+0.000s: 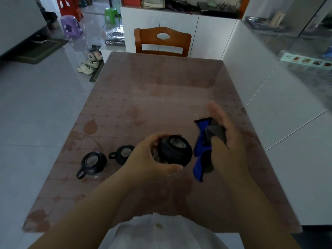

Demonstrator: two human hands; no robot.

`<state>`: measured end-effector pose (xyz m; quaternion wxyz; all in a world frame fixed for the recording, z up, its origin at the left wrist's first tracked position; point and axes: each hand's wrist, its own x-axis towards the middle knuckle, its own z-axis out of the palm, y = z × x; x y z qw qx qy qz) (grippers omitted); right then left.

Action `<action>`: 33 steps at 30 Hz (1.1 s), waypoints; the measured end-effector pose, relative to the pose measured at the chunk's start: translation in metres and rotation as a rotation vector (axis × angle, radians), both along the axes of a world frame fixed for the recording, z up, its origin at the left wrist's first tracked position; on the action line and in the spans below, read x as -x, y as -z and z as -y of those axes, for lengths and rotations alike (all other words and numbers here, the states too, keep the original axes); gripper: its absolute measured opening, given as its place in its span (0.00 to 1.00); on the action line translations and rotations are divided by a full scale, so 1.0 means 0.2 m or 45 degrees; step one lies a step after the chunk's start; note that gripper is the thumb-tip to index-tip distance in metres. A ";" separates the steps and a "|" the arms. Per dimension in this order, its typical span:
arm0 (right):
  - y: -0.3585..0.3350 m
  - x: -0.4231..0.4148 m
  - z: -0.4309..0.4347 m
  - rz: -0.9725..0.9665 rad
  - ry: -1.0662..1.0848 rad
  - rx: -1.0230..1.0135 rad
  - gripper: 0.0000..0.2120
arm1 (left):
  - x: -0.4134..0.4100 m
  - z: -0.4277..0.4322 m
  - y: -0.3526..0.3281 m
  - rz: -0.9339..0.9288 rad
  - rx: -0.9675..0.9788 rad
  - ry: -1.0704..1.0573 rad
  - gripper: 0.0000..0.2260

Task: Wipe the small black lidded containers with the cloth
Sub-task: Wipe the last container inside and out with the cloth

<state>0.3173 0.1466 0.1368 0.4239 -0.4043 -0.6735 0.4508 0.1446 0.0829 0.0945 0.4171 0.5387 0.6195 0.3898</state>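
Gripping container (175,151) in our left hand (149,159), right hand (231,141) clutching cloth (199,146); next we bring cloth against it.

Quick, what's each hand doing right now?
Left hand: closed, gripping a black lidded container above the table.
Right hand: closed, holding the cloth.

Three black lidded containers (175,150) (93,163) (124,153), one cloth (202,150), two hands (152,159) (228,137), one wooden chair (162,42).
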 end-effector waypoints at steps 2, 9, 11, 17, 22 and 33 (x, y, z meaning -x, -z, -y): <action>-0.01 0.00 0.00 0.232 -0.082 -0.180 0.26 | 0.00 0.00 -0.01 -0.077 -0.035 -0.005 0.33; 0.07 0.04 0.06 0.196 -0.654 0.197 0.27 | -0.04 0.02 -0.03 -0.370 -0.233 0.009 0.32; 0.07 0.00 0.03 0.126 -0.695 0.250 0.27 | -0.02 0.02 -0.03 -0.408 -0.247 0.017 0.34; 0.12 -0.01 0.04 0.062 -0.525 0.303 0.26 | -0.02 0.02 0.00 -0.379 -0.297 0.125 0.35; 0.12 0.02 0.07 0.162 -0.469 0.208 0.18 | -0.03 0.04 0.02 -0.324 -0.317 0.107 0.36; 0.17 0.01 0.08 0.081 -0.235 0.132 0.16 | -0.01 0.05 0.00 -0.553 -0.223 0.155 0.37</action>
